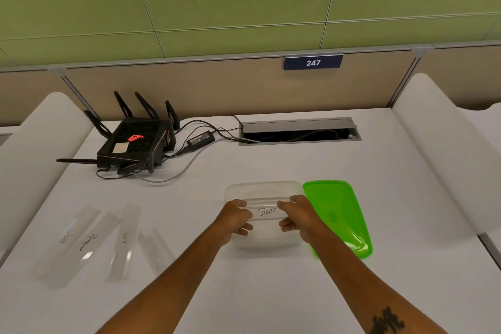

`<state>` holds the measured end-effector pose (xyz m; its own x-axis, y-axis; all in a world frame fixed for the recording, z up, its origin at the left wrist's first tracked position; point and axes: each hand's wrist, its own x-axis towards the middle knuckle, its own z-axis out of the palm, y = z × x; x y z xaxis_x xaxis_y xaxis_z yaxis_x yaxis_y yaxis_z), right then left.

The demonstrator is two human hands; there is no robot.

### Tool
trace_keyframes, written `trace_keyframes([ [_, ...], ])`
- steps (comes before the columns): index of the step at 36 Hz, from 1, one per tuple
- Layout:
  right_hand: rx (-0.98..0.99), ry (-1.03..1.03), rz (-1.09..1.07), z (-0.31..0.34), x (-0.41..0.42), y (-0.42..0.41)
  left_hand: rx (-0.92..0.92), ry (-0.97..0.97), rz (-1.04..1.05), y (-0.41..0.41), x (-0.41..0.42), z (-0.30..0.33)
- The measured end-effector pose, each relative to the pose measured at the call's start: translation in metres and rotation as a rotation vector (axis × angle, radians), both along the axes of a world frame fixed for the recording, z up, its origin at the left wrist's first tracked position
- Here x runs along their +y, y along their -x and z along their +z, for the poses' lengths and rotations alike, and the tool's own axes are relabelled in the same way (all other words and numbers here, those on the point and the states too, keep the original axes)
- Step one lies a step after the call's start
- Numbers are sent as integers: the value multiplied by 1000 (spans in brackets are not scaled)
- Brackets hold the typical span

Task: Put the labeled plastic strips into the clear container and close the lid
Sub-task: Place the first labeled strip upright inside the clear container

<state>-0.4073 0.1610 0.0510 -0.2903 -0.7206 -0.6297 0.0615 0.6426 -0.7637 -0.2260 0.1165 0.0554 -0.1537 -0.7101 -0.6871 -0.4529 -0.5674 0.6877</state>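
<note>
Green lid [337, 215] flanks container [264, 190]; both hands [235, 218] [298, 215] pinch "BEAR" strip [267, 211]; router [135, 144] behind.

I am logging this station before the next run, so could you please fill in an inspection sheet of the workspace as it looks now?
Surface: white table.
Job's things: clear container open; BEAR strip held over it; four strips lie flat on the table to its left; green lid off, lying against its right side.
Clutter: black router; power adapter.
Hands: left hand and right hand each grip one end of the BEAR strip.
Cables: cables run from the router into the open cable hatch.
Surroundings: beige partition with sign 247.
</note>
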Motion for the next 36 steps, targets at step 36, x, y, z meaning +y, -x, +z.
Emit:
trace_keyframes([
  [36,134,171,-265,3,5,-16,295,41,312,9,21,15],
])
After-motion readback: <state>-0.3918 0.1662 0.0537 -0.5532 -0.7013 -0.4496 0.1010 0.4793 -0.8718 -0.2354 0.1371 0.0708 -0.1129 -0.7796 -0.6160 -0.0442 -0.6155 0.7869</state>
